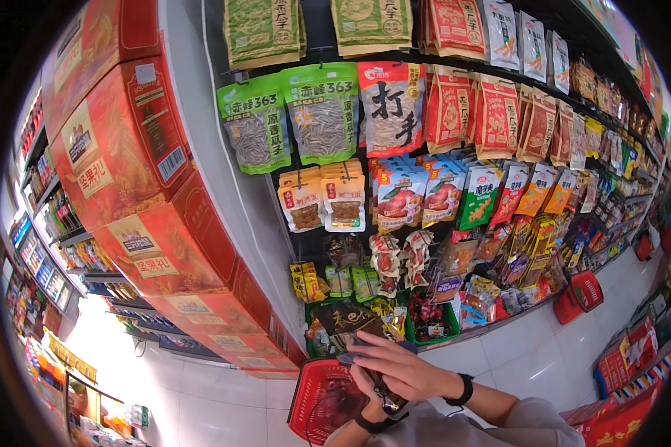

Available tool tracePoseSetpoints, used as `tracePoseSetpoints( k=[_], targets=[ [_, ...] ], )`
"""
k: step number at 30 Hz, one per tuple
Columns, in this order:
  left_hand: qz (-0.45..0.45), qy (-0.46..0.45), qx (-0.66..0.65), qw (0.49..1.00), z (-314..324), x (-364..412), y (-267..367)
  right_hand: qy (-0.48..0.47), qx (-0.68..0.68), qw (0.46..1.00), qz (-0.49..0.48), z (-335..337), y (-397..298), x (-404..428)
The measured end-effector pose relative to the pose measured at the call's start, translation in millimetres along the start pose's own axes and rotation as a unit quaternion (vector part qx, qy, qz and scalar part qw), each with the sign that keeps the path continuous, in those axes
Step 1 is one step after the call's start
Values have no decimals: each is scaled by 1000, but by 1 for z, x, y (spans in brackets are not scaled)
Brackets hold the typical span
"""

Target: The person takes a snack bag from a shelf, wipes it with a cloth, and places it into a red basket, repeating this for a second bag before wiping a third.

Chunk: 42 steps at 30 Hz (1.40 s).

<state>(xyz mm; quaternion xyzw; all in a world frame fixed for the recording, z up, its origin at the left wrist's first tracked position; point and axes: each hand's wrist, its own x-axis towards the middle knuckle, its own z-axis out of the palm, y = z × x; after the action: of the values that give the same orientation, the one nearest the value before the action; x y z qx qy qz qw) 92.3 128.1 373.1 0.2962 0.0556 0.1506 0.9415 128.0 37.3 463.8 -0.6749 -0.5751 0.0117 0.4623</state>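
Observation:
My left hand (367, 384) is beneath a dark plastic snack bag (351, 319) with pale writing, gripping its lower part. Over it lies my right hand (405, 364), fingers stretched to the left. A dark grey cloth (407, 346) is under the right palm, against the bag. Brown, glossy packaging shows again between my wrists, and the hands hide whether it is all one bag. Both wrists wear a black band. Just below and left of my hands, a red plastic shopping basket (307, 399) stands on the floor, with dark red contents partly hidden.
Red gift boxes (117, 139) are stacked at the left against a pale pillar (201, 139). Ahead, bagged snacks (391, 109) hang in rows on a dark rack. Green crates (453, 321) stand at its foot. Another red basket (579, 296) sits on the tiled floor (509, 346).

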Motion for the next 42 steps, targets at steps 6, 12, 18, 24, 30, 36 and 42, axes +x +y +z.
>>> tracePoseSetpoints(
  k=[6,12,18,24,30,36,42],
  targets=[
    [-30,-72,38,996,3,-8,9,70,-6,998,-10,-24,30,-1],
    [172,-153,103,968,-12,1,-3,103,138,965,197,22,60,-39],
    [90,-56,107,989,-20,16,8,82,15,993,81,22,24,-37],
    [-41,-123,-1,992,-14,18,-6,139,-134,981,-11,14,48,-25],
    [-69,-94,0,993,-2,24,-10,242,-88,962,88,1,73,-8],
    [7,-149,-26,989,-5,23,10,257,-108,953,114,50,53,-30],
    [-67,-107,-43,991,-43,19,-16,271,-139,951,49,25,62,-19]
  ],
)
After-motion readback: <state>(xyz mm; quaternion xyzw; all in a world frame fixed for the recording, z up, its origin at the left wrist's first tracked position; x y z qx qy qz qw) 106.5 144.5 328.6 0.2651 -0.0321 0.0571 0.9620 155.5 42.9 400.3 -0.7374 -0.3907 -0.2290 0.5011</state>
